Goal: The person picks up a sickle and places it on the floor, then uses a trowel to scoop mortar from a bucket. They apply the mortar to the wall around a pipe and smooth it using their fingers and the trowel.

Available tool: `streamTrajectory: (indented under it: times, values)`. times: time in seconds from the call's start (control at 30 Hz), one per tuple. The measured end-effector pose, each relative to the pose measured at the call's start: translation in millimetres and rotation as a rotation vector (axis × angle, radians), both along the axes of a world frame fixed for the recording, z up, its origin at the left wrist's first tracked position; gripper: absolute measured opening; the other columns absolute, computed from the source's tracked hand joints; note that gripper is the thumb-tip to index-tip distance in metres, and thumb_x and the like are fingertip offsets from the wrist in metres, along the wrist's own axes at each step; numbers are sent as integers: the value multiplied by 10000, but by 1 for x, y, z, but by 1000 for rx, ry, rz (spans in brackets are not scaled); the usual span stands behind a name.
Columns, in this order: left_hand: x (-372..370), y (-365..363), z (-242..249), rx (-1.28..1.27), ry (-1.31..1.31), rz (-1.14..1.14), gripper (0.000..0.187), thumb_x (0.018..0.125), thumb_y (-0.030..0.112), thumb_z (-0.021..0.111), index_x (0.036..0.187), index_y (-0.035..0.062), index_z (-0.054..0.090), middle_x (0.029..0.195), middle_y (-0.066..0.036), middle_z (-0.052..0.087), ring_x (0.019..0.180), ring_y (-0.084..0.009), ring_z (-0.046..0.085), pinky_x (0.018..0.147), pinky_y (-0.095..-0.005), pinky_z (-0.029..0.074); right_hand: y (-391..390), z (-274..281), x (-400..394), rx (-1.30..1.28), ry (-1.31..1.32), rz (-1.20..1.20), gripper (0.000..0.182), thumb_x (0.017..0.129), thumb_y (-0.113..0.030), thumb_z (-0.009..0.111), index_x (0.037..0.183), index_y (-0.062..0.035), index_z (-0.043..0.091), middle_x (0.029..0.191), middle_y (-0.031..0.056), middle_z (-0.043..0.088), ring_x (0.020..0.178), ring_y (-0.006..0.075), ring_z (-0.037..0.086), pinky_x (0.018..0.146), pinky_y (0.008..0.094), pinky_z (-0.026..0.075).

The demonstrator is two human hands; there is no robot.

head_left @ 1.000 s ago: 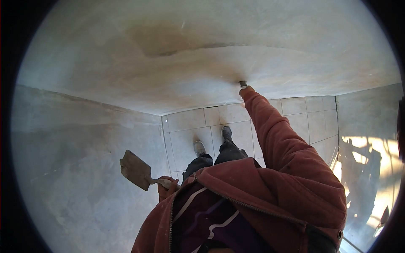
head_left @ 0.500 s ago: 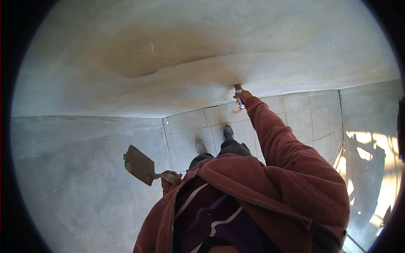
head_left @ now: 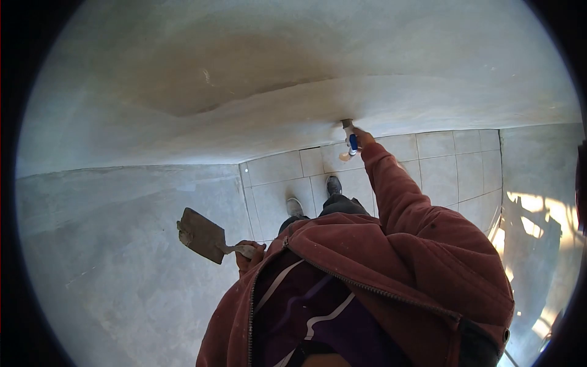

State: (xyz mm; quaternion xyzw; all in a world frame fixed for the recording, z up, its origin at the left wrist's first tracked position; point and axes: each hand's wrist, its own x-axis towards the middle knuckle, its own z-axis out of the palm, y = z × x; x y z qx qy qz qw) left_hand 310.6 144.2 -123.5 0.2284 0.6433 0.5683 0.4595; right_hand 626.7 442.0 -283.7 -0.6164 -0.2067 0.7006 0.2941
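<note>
Head view: the right arm (head_left: 398, 186) is stretched out ahead, sleeve reaching over the floor (head_left: 437, 177) to the wall (head_left: 293, 55). And the right hand (head_left: 365, 138) is narrow, closed at the side of a small tool (head_left: 352, 142), white and blue, its grey head up against the wall; some of the fingers are hidden. Down at the other side, the left arm is bent close to the jacket (head_left: 361, 257), and the left hand (head_left: 247, 257) is wrapped round the trowel (head_left: 204, 237) by its handle, the blade pointing away, with a grey lump at its far edge. Now a change: half a second back the right hand covered more of the small tool, and here the blue part comes into plain sight. The trowel is held much as it was.
</note>
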Motion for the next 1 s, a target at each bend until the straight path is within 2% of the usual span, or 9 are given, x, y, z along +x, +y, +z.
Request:
streamTrajectory:
  times: [0.07,0.17,0.3,0.33,0.4,0.43,0.47,0.93,1.0]
  values:
    - [1,2,0,9,55,-36,278,639,-52,546,832,58,380,676,-49,462,569,-91,458,513,-204,403,-12,9,-5,252,-396,370,359,573,-317,630,724,-10,522,564,49,503,483,134,464,454,278,382]
    - [11,8,9,-18,40,11,274,647,-57,538,837,55,377,675,-53,464,560,-91,459,498,-205,400,-27,21,-10,337,-480,278,448,532,-374,655,736,-1,513,580,49,509,487,130,468,466,260,383]
    - [17,11,13,35,-41,22,265,653,-60,530,835,52,373,671,-57,466,556,-94,466,476,-205,394,-39,33,-4,346,-630,273,653,498,-412,672,952,15,478,909,168,512,856,230,491,708,288,387]
    - [15,13,15,32,14,-46,265,652,-57,534,832,52,372,668,-57,466,549,-94,465,465,-205,390,-48,30,2,347,-630,269,653,498,-412,672,952,15,478,909,168,512,856,230,491,708,288,387]
    - [13,13,13,37,64,-114,265,651,-55,538,828,52,372,665,-56,467,542,-94,464,455,-204,386,-74,17,17,166,-824,423,946,515,-515,627,1126,97,243,1117,238,344,1053,282,345,832,307,313]
    - [13,13,11,35,61,-102,268,648,-50,544,826,53,372,661,-54,468,535,-92,457,453,-203,384,-88,120,9,127,-589,653,943,527,-550,596,1139,72,239,1139,240,318,1053,300,342,838,304,313]
    - [15,14,7,28,56,-91,271,646,-46,551,824,55,373,658,-52,469,527,-90,449,450,-203,382,-116,11,31,-7,-998,934,812,556,-514,596,1090,47,349,1063,219,413,1001,295,401,800,309,350]
    - [-7,11,-6,-9,-68,-208,290,606,-24,570,815,56,386,649,-35,455,539,-103,446,479,-225,390,-188,86,30,35,-699,1310,540,591,-428,607,928,-17,507,873,170,530,853,273,499,711,320,399]
    - [-12,14,-1,-4,-3,-241,284,606,-13,565,818,49,387,647,-36,452,547,-109,451,493,-230,398,-177,100,19,524,-524,1128,321,610,-345,606,740,-56,555,684,127,551,692,241,536,622,322,417]
